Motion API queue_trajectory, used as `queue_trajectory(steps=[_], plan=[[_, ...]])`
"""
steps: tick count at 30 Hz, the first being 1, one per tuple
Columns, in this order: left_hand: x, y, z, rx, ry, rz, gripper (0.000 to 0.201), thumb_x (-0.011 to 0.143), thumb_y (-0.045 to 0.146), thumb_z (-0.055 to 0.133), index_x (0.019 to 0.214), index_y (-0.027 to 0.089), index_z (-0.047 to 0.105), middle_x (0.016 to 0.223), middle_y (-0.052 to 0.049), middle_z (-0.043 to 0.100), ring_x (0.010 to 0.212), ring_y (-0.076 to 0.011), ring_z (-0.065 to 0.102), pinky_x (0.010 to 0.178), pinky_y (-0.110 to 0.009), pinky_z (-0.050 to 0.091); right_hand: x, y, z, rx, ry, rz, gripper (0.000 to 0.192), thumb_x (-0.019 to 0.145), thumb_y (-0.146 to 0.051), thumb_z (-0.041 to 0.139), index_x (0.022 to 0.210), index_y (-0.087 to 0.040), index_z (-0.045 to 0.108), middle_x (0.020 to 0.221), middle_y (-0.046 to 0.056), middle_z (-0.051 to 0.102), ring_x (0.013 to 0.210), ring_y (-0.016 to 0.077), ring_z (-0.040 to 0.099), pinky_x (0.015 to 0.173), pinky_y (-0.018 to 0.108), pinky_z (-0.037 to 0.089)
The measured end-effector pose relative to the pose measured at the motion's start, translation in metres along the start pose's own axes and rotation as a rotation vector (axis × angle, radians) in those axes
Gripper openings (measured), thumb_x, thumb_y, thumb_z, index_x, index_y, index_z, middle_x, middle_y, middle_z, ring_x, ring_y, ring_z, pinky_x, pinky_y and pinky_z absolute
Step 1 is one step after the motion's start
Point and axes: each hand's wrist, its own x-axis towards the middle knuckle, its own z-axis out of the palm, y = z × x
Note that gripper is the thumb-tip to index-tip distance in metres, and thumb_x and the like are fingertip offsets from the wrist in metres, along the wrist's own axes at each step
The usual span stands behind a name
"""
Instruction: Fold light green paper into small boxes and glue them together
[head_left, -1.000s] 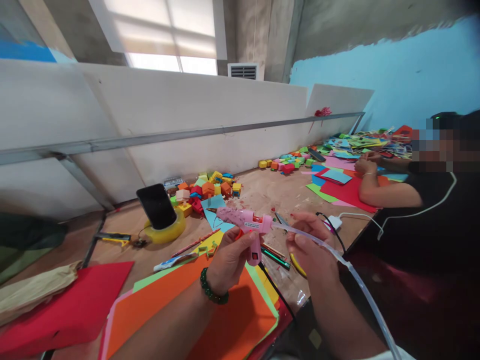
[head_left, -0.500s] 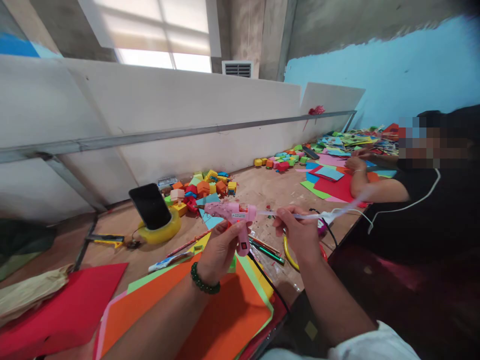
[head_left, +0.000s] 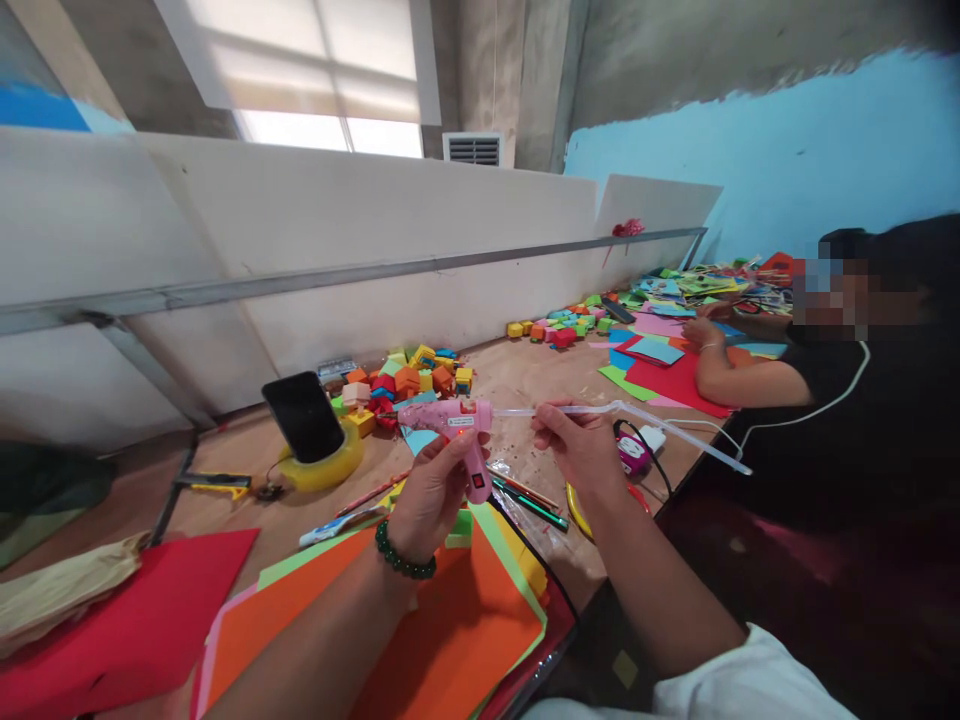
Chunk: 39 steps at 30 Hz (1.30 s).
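A pink hot glue gun (head_left: pixel 442 416) is in my left hand (head_left: pixel 431 487), fingers wrapped round its handle, nozzle pointing left. A small red light glows on its side and a black cord runs from the handle's base. My right hand (head_left: pixel 574 445) pinches a long clear glue stick (head_left: pixel 514 412) behind the gun. The stick's front end meets the gun's rear; its other end bends down to the right past my hand. Beneath the hands lie orange paper sheets (head_left: pixel 315 640) and a green craft knife (head_left: pixel 532 505).
A black phone (head_left: pixel 302 415) leans on a yellow tape roll (head_left: pixel 330 465). Beyond the gun are folded paper cubes (head_left: pixel 405 380). Red paper (head_left: pixel 161 600) lies at left. A co-worker (head_left: pixel 862 400) sits at right near more coloured paper (head_left: pixel 671 385). A white partition (head_left: pixel 375 220) backs the table.
The glue stick's free end has swung from up to down on the right and is now sharp. The gun and both hands have shifted slightly left in view.
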Motion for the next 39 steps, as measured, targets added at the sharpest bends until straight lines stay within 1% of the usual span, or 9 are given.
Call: queue_trajectory(steps=[5, 9, 15, 21, 24, 28, 30, 34, 39], plan=[[0.002, -0.004, -0.003, 0.013, -0.038, 0.008, 0.030, 0.053, 0.027, 0.088, 0.073, 0.011, 0.071, 0.072, -0.004, 0.072, 0.061, -0.0110, 0.061, 0.054, -0.020, 0.045, 0.003, 0.010, -0.002, -0.049, 0.060, -0.100, 0.031, 0.050, -0.034, 0.084, 0.055, -0.015, 0.060, 0.045, -0.003, 0.059, 0.031, 0.0066, 0.047, 0.031, 0.017, 0.038], [0.003, -0.006, -0.003, 0.007, -0.055, 0.001, 0.032, 0.055, 0.030, 0.087, 0.076, 0.011, 0.071, 0.074, -0.003, 0.072, 0.062, -0.0109, 0.061, 0.055, -0.021, 0.044, 0.006, 0.016, -0.012, -0.108, 0.005, -0.176, 0.035, 0.062, -0.043, 0.079, 0.058, -0.016, 0.056, 0.048, -0.004, 0.057, 0.035, 0.0063, 0.047, 0.033, 0.017, 0.039], [0.002, -0.015, -0.003, -0.009, -0.091, 0.020, 0.031, 0.057, 0.031, 0.086, 0.078, 0.014, 0.071, 0.076, -0.002, 0.071, 0.063, -0.0098, 0.059, 0.057, -0.021, 0.041, -0.011, 0.021, -0.017, -0.240, -0.224, -0.135, 0.048, 0.073, -0.062, 0.064, 0.100, -0.021, 0.065, 0.086, 0.005, 0.071, 0.065, 0.0142, 0.066, 0.058, 0.026, 0.056], [-0.005, -0.022, 0.004, -0.001, -0.115, 0.012, 0.038, 0.047, 0.037, 0.090, 0.065, 0.013, 0.066, 0.060, 0.002, 0.060, 0.055, -0.0081, 0.051, 0.054, -0.021, 0.040, -0.041, 0.029, -0.004, -0.394, -0.494, 0.053, 0.036, 0.070, -0.050, 0.074, 0.087, -0.019, 0.068, 0.075, 0.003, 0.071, 0.069, 0.0180, 0.067, 0.063, 0.028, 0.056], [-0.015, -0.024, 0.012, 0.043, -0.200, -0.009, 0.040, 0.050, 0.040, 0.088, 0.071, 0.014, 0.066, 0.062, 0.002, 0.058, 0.056, -0.0093, 0.051, 0.054, -0.022, 0.039, -0.044, 0.033, -0.011, -0.430, -0.453, 0.123, 0.029, 0.067, -0.042, 0.076, 0.070, -0.016, 0.063, 0.057, 0.000, 0.065, 0.054, 0.0149, 0.061, 0.050, 0.024, 0.049], [-0.044, -0.015, 0.019, 0.127, -0.183, 0.070, 0.039, 0.057, 0.033, 0.086, 0.089, 0.020, 0.067, 0.099, -0.006, 0.065, 0.100, -0.0216, 0.058, 0.084, -0.029, 0.045, -0.041, 0.027, -0.027, -0.417, -0.241, 0.110, 0.026, 0.063, -0.034, 0.077, 0.060, -0.018, 0.056, 0.051, -0.003, 0.060, 0.045, 0.0110, 0.052, 0.043, 0.021, 0.042], [-0.064, -0.003, 0.017, 0.290, -0.192, -0.035, 0.033, 0.064, 0.030, 0.081, 0.093, 0.022, 0.067, 0.111, -0.010, 0.063, 0.113, -0.0245, 0.053, 0.089, -0.032, 0.045, -0.041, 0.019, -0.031, -0.410, -0.101, 0.055, 0.023, 0.057, -0.028, 0.079, 0.060, -0.018, 0.058, 0.059, -0.002, 0.064, 0.052, 0.0126, 0.057, 0.048, 0.022, 0.045], [-0.094, 0.025, -0.001, 0.801, -0.451, -0.029, 0.013, 0.073, 0.026, 0.069, 0.085, 0.022, 0.070, 0.094, -0.004, 0.070, 0.092, -0.0199, 0.062, 0.090, -0.034, 0.045, -0.043, 0.005, -0.033, -0.370, 0.052, 0.092, 0.021, 0.050, -0.028, 0.078, 0.063, -0.019, 0.063, 0.058, -0.002, 0.065, 0.054, 0.0144, 0.059, 0.050, 0.023, 0.045], [-0.094, 0.039, -0.041, 1.217, -0.313, 0.201, 0.015, 0.079, 0.031, 0.058, 0.081, 0.022, 0.071, 0.081, -0.003, 0.071, 0.075, -0.0168, 0.063, 0.070, -0.028, 0.050, -0.040, 0.004, -0.038, -0.325, -0.017, 0.116, 0.024, 0.049, -0.026, 0.076, 0.071, -0.018, 0.070, 0.064, 0.000, 0.069, 0.059, 0.0159, 0.061, 0.056, 0.024, 0.046]])
